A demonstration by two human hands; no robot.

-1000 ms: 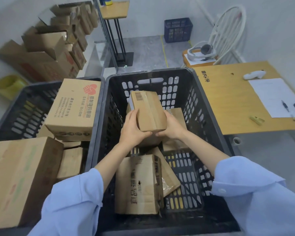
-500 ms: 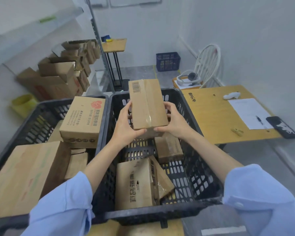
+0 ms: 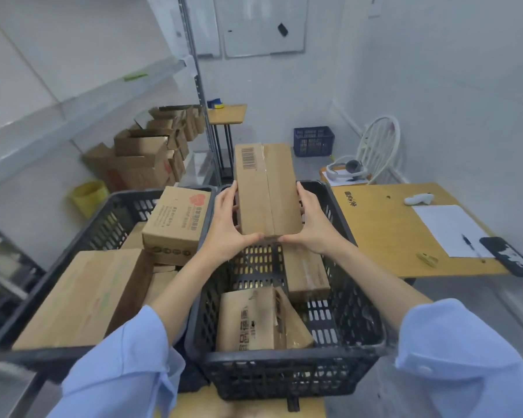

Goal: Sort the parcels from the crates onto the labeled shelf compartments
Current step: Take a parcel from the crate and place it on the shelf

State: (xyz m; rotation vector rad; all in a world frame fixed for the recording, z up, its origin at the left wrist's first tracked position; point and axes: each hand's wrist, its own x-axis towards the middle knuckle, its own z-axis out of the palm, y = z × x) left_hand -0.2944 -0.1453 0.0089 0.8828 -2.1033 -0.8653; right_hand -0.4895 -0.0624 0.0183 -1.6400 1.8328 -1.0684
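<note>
A long cardboard parcel (image 3: 266,188) with a barcode label and clear tape is held above the right black crate (image 3: 284,369). My left hand (image 3: 227,227) grips its left side and near corner. My right hand (image 3: 311,224) grips its right side and near corner. Two more parcels lie in that crate: a printed box (image 3: 251,318) at the front and a plain box (image 3: 307,273) behind it. The left black crate (image 3: 82,233) holds several parcels, among them a box with a red logo (image 3: 175,221) and a large box (image 3: 82,297). A metal shelf (image 3: 73,107) runs along the left wall.
A wooden table (image 3: 387,230) at the right carries paper, a pen, a phone, a yellow clip and a white device. Open cardboard boxes (image 3: 145,152) are stacked on the floor under the shelf. A yellow bin, a blue basket (image 3: 313,141), a white chair and a small stand lie beyond.
Both hands have lifted the barcode parcel up out of the right crate to above its far rim. The view has tilted up, showing the shelf and back wall.
</note>
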